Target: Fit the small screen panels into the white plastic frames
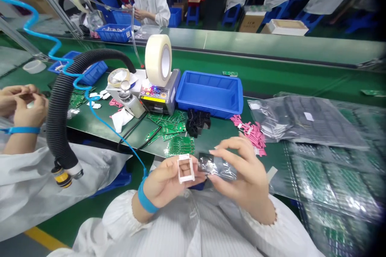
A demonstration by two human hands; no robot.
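Green-matted assembly bench (241, 73), factory floor, co-workers beyond.

Item 1: white plastic frame (184, 168), held up before your chest, pinched between the thumb and fingers of your left hand (167, 182), which wears a blue wrist strap (146, 200).

Item 2: clear bag (224, 170) with a dark part (206, 163) inside, gripped by the curled fingers of your right hand (244, 172), just beside the frame. Whether the 2 touch, you cannot tell.

Nearby on the mat: pink slips (255, 138), a black pile of parts (197, 122), loose green circuit boards (179, 145).

Beyond: blue plastic bin (209, 92), tape dispenser (157, 96).

Progress as laid out: 2 groups of boards, those loose at centre and the bagged boards (331, 184) stacked to your right. Far left, a co-worker's 2 hands (25, 106) work apart from yours.
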